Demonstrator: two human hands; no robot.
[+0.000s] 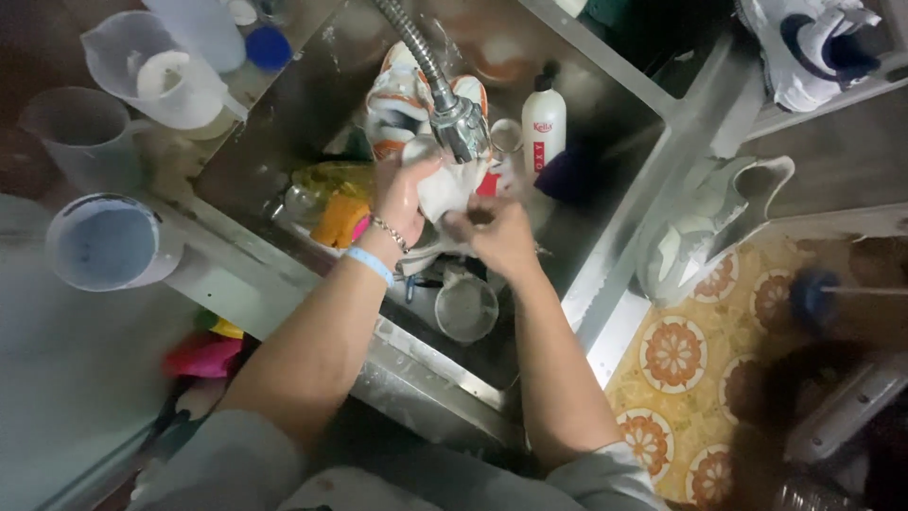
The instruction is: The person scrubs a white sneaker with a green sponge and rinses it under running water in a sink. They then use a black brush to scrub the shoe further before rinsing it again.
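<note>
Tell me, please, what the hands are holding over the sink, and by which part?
Both the left hand and right hand grip a white cloth-like item under the faucet, left at its upper edge, right lower down.

— What are the hands doing?
— The left hand [402, 194] and right hand [497, 232] both grip a white shoe [445, 189] under the metal faucet head [461, 128], over the steel sink [312, 95].
— Anything around?
— A white bottle [544, 128] at two o'clock of the shoe, and a small metal bowl [466, 308] at six.
</note>
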